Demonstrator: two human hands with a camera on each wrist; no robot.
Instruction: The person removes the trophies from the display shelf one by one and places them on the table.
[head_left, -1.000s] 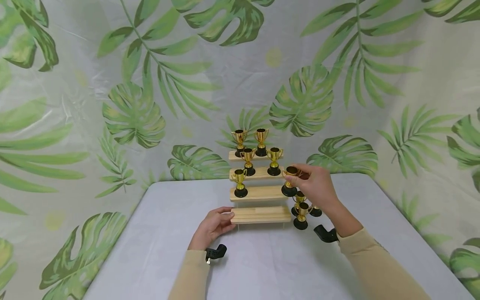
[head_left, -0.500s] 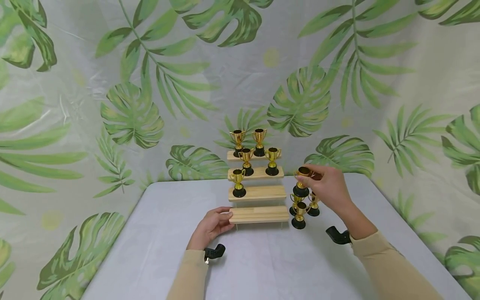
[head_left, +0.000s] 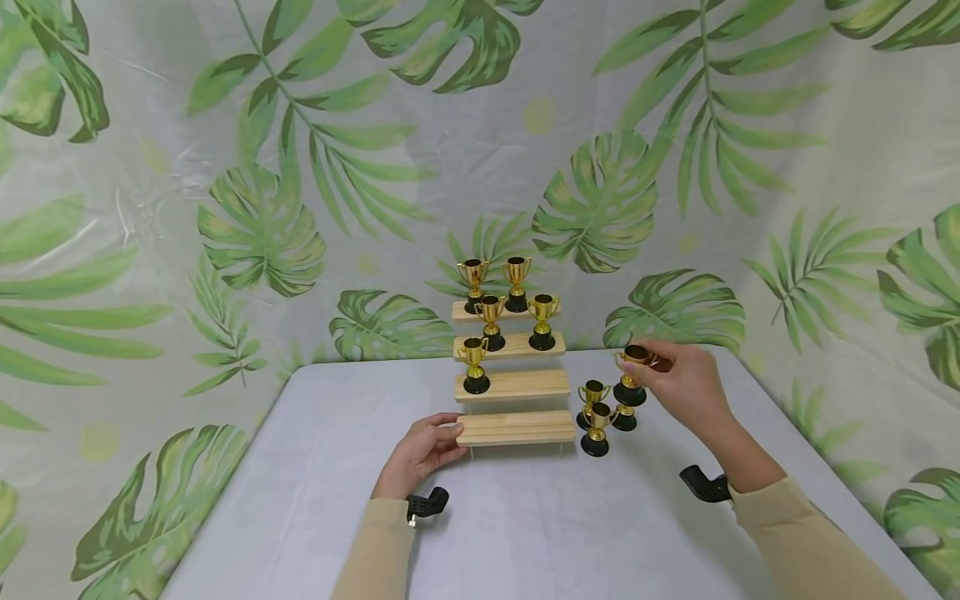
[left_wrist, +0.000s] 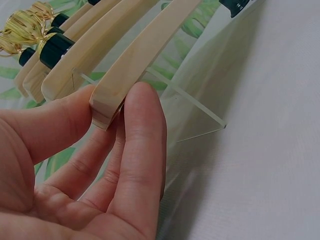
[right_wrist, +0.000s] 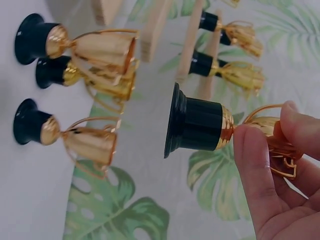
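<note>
My right hand (head_left: pixel 686 387) pinches a small gold trophy cup (head_left: pixel 630 393) with a black base by its cup part, above the table at the right. In the right wrist view the held trophy's black base (right_wrist: pixel 200 122) hangs apart from everything else. My left hand (head_left: pixel 422 454) grips the left end of the lowest board (head_left: pixel 516 427) of a stepped wooden display stand. The left wrist view has the thumb (left_wrist: pixel 60 122) on one side of that board and fingers on the other. One trophy (head_left: pixel 476 367) stands at the left of the second board up.
Three trophies stand on the white table right of the stand: a back one (head_left: pixel 594 393), a front one (head_left: pixel 597 432) and one partly hidden (head_left: pixel 625 417). The third board (head_left: pixel 510 346) and top board each bear two trophies. A leaf-patterned curtain (head_left: pixel 420 167) hangs behind.
My right hand has carried the trophy from beside the second board rightward, past the trophies on the table. The left hand stays on the stand.
</note>
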